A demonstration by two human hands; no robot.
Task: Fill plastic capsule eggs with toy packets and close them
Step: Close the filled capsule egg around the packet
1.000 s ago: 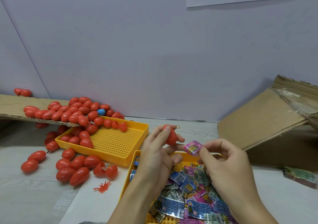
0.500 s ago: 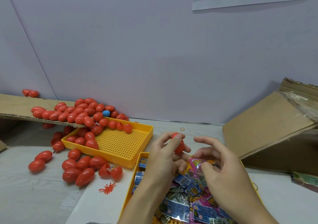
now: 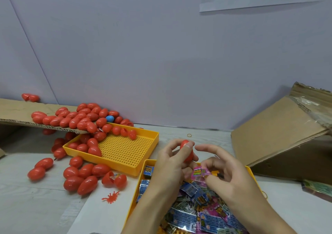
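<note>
Left hand (image 3: 170, 163): I grip a red egg (image 3: 186, 152).
Right hand (image 3: 231, 178): I pinch a pink packet (image 3: 200, 173) above the packet tray (image 3: 142, 179).

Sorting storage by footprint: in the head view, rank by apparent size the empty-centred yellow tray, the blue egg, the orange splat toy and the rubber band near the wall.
1. Yellow tray
2. Orange splat toy
3. Blue egg
4. Rubber band

The egg lies farther from the camera than the toy, so their order is unsure.

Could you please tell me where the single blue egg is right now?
The blue egg sits left of centre near the wall, among the red eggs, just behind the far yellow tray.
</note>
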